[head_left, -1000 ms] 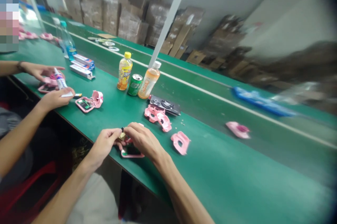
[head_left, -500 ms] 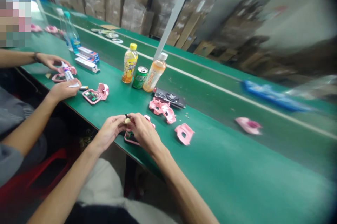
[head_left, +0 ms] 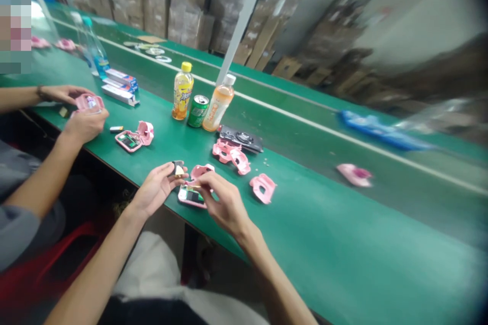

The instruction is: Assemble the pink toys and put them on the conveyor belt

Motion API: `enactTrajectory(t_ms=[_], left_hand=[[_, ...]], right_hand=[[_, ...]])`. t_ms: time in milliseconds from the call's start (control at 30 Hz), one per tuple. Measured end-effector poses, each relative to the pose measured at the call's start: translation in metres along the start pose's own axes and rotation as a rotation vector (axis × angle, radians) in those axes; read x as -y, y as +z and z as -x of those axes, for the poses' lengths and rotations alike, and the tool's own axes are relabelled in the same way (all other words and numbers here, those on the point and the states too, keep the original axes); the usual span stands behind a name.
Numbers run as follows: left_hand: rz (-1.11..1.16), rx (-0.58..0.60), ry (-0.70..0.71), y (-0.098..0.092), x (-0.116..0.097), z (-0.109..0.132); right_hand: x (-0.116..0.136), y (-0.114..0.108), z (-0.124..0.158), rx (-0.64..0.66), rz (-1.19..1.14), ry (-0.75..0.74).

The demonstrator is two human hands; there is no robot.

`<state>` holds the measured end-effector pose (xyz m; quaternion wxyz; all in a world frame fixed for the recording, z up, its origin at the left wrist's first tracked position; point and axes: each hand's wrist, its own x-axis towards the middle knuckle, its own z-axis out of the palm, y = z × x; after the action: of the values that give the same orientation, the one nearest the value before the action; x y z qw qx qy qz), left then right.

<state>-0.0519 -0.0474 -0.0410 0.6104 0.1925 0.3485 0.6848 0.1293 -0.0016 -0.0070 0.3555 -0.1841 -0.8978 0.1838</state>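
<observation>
- Since the earlier frame, the hands have drawn apart: the left hand (head_left: 154, 190) has moved back toward the bench edge, and the right hand (head_left: 224, 204) now sits lower and further right, uncovering the pink plastic case (head_left: 191, 196).
- The small black-and-gold part (head_left: 177, 168) is tiny and probably light. It looks easy to drop, so the safest hold seems to be by its edges.
- The pink plastic case is likely light and stiff, though its thin walls may be brittle. Its rim offers the best hold, away from the glossy dark screen-like panel.
- Left hand: partly open, palm turned up, fingers curved. It seems to pinch the small part at the fingertips.
- Right hand: fingers bent and bunched just above the case, beside a loose pink shell (head_left: 202, 171). I cannot tell whether they grip anything.
- Case lies flat on the green bench (head_left: 305, 223), directly below the hands.
- Nearby: an open pink case with a green circuit board (head_left: 129, 141). Further left, a co-worker's hands (head_left: 86, 124) hold a pink shell (head_left: 89, 102).
</observation>
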Motion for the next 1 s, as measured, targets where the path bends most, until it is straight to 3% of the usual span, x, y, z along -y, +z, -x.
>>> enactTrajectory(t_ms=[167,400,733,1000], left_hand=[[-0.005,0.023,0.022,0.002,0.001,0.004],[-0.069,0.061,0.025,0.007,0.001,0.005],[-0.119,0.053,-0.002,0.007,0.002,0.005],[-0.149,0.073,-0.023,0.006,0.002,0.001]], right_hand=[[0.005,-0.005,-0.006,-0.056,-0.025,0.146],[-0.025,0.019,-0.026,0.047,0.017,0.09],[-0.03,0.025,-0.016,-0.008,0.054,0.036],[-0.032,0.014,-0.024,0.149,0.112,-0.016]])
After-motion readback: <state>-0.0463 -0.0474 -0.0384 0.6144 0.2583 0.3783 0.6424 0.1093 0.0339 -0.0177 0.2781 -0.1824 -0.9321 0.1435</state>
